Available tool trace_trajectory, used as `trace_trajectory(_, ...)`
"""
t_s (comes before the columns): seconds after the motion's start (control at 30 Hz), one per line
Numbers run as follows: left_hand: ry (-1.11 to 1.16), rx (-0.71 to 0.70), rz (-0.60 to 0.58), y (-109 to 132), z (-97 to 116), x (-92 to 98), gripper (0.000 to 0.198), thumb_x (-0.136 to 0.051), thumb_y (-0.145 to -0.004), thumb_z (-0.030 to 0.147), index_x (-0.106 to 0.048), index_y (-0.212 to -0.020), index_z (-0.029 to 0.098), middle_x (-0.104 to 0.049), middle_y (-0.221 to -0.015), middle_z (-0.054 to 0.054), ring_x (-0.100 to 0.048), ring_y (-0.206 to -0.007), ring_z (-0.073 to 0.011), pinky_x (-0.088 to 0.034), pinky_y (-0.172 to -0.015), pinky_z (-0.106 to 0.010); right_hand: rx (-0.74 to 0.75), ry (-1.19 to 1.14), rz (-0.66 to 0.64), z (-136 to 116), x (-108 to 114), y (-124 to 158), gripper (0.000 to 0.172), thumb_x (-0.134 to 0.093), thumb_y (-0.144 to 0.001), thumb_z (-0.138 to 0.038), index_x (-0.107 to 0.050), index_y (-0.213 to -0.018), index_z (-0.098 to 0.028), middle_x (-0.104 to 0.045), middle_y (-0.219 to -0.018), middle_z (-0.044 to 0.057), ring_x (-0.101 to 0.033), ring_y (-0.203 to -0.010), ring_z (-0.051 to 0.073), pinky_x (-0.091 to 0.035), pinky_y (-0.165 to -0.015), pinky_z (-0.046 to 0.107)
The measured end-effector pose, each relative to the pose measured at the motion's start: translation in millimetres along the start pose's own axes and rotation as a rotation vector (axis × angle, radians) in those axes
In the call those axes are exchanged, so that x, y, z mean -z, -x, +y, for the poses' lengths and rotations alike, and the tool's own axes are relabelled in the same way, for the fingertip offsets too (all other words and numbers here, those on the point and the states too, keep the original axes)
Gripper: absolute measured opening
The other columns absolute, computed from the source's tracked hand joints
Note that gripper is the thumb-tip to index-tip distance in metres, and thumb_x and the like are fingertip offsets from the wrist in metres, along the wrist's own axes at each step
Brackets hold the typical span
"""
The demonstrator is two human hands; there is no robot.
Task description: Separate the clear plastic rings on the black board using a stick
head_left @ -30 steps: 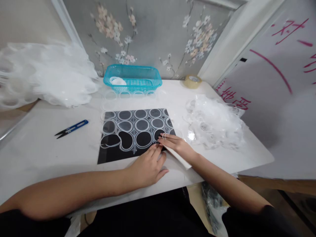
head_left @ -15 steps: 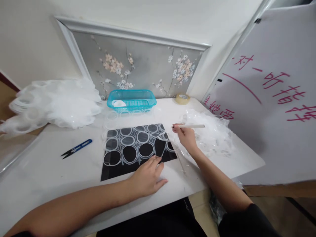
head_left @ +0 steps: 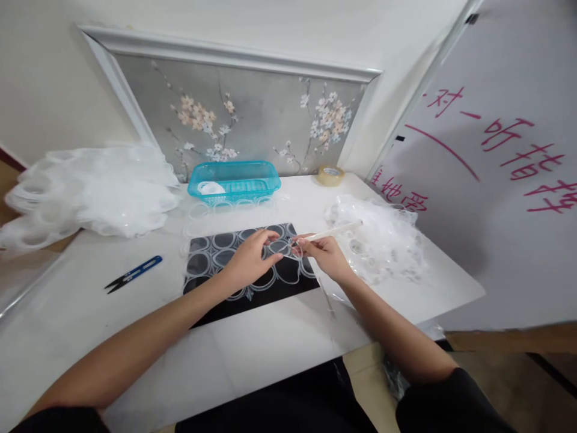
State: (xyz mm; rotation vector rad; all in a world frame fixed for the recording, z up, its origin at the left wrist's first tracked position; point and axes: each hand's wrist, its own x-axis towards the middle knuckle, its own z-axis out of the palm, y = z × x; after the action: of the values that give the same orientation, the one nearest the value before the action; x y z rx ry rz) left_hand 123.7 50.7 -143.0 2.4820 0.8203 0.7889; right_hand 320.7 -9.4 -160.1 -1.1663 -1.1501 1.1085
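Clear plastic ring [head_left: 285,248] is what we are pinching between both hands just above the black mat [head_left: 252,287]: our left hand [head_left: 246,260] is closing its fingertips on one side, our right hand [head_left: 325,255] is gripping the other side together with a white stick [head_left: 333,231]. Over the mat the ring sheet [head_left: 234,258] is lying, most rings unpulled. Behind the mat a blue basket [head_left: 234,180] is holding few; beside it, right, scrap plastic [head_left: 383,240] is piling.
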Motion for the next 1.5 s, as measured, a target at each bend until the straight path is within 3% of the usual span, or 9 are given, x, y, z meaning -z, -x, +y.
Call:
trace_trajectory(0.2, -0.390, -0.396, 0.068, 1, -3, -11.5, 0.015, -0.047, -0.094, 0.021, -0.059, -0.101, 0.016, -0.061, -0.098, -0.007, -0.056, -0.090, -0.0207, -0.044, -0.079, -0.035, -0.168, -0.188, 0.007, 3, -4, 3, 0.036, -0.077, -0.064, -0.049, -0.073, -0.083, -0.019, -0.071, -0.071, 0.002, -0.070, -0.069, 0.020, -0.057, -0.079, 0.039)
trace_trajectory(0.6, -0.647, -0.681, 0.054, 1, -9, -15.8, 0.021, -0.041, -0.095, 0.011, -0.061, -0.100, 0.012, -0.063, -0.096, -0.008, -0.054, -0.090, -0.0205, -0.041, -0.080, -0.034, -0.112, -0.056, -0.089, 11, -9, 7, 0.035, -0.070, -0.070, -0.053, -0.072, -0.079, -0.019, -0.069, -0.068, 0.002, -0.068, -0.067, 0.019, -0.057, -0.073, 0.036)
trace_trajectory(0.7, -0.596, -0.581, 0.008, 9, 1, -19.6, 0.023, -0.038, -0.096, 0.013, -0.060, -0.094, 0.011, -0.061, -0.092, -0.009, -0.053, -0.088, -0.0204, -0.040, -0.077, -0.034, 0.069, 0.261, -0.015, 14, -5, 4, 0.031, -0.060, -0.079, -0.048, -0.071, -0.074, -0.020, -0.071, -0.073, 0.004, -0.067, -0.071, 0.022, -0.055, -0.072, 0.036)
trace_trajectory(0.8, -0.443, -0.449, -0.089, 33, 15, -20.2, 0.028, -0.035, -0.098, 0.016, -0.059, -0.083, 0.013, -0.058, -0.083, -0.007, -0.051, -0.080, -0.0188, -0.039, -0.070, -0.032, 0.210, 0.529, 0.263, 16, 18, -13, 0.026, -0.057, -0.081, -0.040, -0.071, -0.073, -0.020, -0.073, -0.084, 0.006, -0.068, -0.081, 0.024, -0.052, -0.080, 0.038)
trace_trajectory(0.9, -0.412, -0.413, -0.208, 61, 19, -14.5, 0.028, -0.033, -0.097, 0.012, -0.059, -0.086, 0.013, -0.058, -0.085, -0.007, -0.052, -0.083, -0.0194, -0.040, -0.072, -0.032, 0.184, 0.504, 0.474, 13, 52, -36, 0.030, -0.055, -0.080, -0.041, -0.069, -0.074, -0.015, -0.072, -0.074, 0.009, -0.068, -0.077, 0.025, -0.053, -0.079, 0.040)
trace_trajectory(0.97, -0.425, -0.318, -0.202, 72, 15, -9.1, 0.030, -0.031, -0.098, 0.016, -0.059, -0.090, 0.012, -0.058, -0.090, -0.009, -0.053, -0.084, -0.0199, -0.041, -0.073, -0.033, 0.122, 0.283, 0.565, 11, 70, -44, 0.030, -0.062, -0.075, -0.042, -0.068, -0.075, -0.013, -0.070, -0.069, 0.008, -0.069, -0.072, 0.023, -0.056, -0.076, 0.038)
trace_trajectory(1.13, -0.401, -0.298, -0.226, 72, 14, -4.3, 0.049, -0.041, -0.096, 0.042, -0.041, -0.133, 0.009, -0.056, -0.117, -0.015, -0.054, -0.101, -0.0246, -0.044, -0.084, -0.038, -0.077, -0.268, 0.414, 8, 69, -25, 0.029, -0.076, -0.065, -0.040, -0.068, -0.081, -0.017, -0.071, -0.074, 0.005, -0.070, -0.078, 0.019, -0.055, -0.088, 0.036)
trace_trajectory(1.3, -0.306, -0.385, -0.194, 49, 31, -11.7, 0.033, -0.043, -0.096, 0.034, -0.053, -0.120, 0.014, -0.059, -0.111, -0.013, -0.055, -0.103, -0.0255, -0.045, -0.085, -0.040, -0.167, -0.364, 0.327, 8, 54, 13, 0.022, -0.072, -0.070, -0.040, -0.069, -0.083, -0.022, -0.071, -0.078, 0.004, -0.070, -0.086, 0.020, -0.056, -0.089, 0.036)
trace_trajectory(1.5, 0.055, -0.193, -0.124, 0, 51, -23.3, 0.030, -0.054, -0.092, 0.031, -0.052, -0.119, 0.018, -0.059, -0.114, -0.009, -0.056, -0.105, -0.0213, -0.047, -0.091, -0.038, -0.062, -0.258, 0.168, -5, 46, 40, 0.024, -0.055, -0.087, -0.042, -0.065, -0.096, -0.023, -0.070, -0.093, 0.007, -0.067, -0.096, 0.022, -0.055, -0.088, 0.037)
